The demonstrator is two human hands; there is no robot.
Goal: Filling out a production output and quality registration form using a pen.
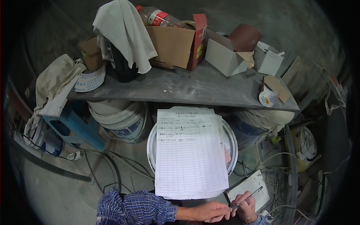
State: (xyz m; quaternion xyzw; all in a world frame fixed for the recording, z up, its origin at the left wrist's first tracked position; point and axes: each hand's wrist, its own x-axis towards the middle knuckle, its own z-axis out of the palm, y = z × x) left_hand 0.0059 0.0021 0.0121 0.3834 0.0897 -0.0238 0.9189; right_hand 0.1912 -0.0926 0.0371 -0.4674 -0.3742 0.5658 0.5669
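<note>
Both my hands are together at the lower edge, just below a stack of paper forms [191, 161]. My right hand [245, 208] grips a slim grey pen [256, 191], which slants up to the right. My left hand [210, 212], reaching in from a blue plaid sleeve, has its fingers closed at the pen's lower end; the fingertips partly hide that end. The forms have a printed grid with handwriting in the upper rows. They rest on a round white lid [234, 150], covering much of it.
Beyond the forms runs a dark bench [180, 86]. On it stand a cloth-draped black object [122, 62], a cardboard box [172, 45] with a plastic bottle [161, 17], and a white box [225, 56]. Buckets [120, 120], a blue stool [80, 125] and cables [123, 165] lie around below.
</note>
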